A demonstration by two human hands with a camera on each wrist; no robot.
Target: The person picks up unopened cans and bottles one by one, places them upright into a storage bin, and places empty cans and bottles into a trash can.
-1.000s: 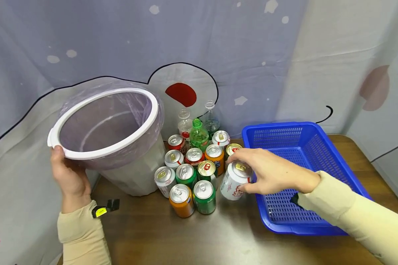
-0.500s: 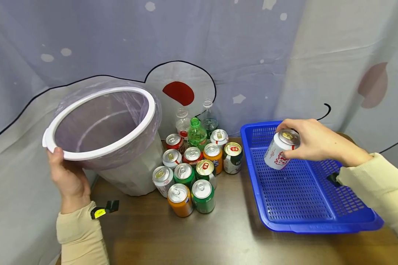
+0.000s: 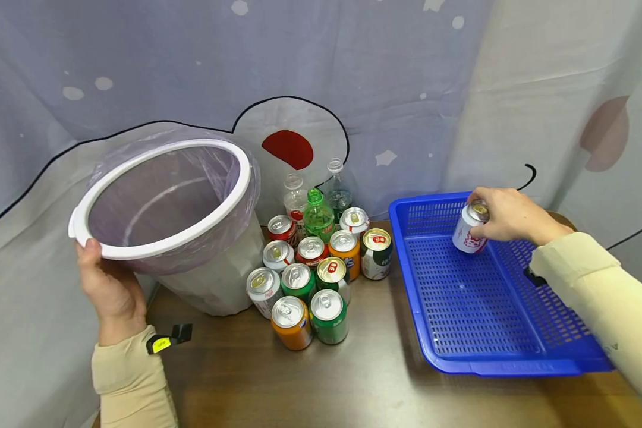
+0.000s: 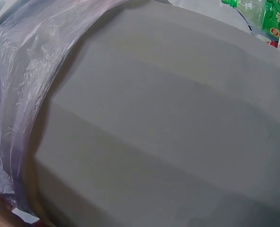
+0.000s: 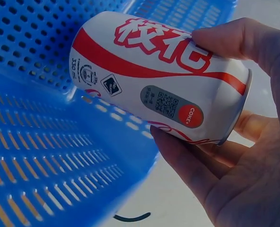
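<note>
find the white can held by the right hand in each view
Head: the white can is right of centre, in the right hand, within the outline of the blue basket.
Left wrist: not in view.
Right wrist: upper middle.
Shared landmark: blue basket, in head and right wrist only.

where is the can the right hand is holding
In the head view, it's right of the other cans: the white can is inside the far part of the blue basket, gripped by the right hand.
</note>
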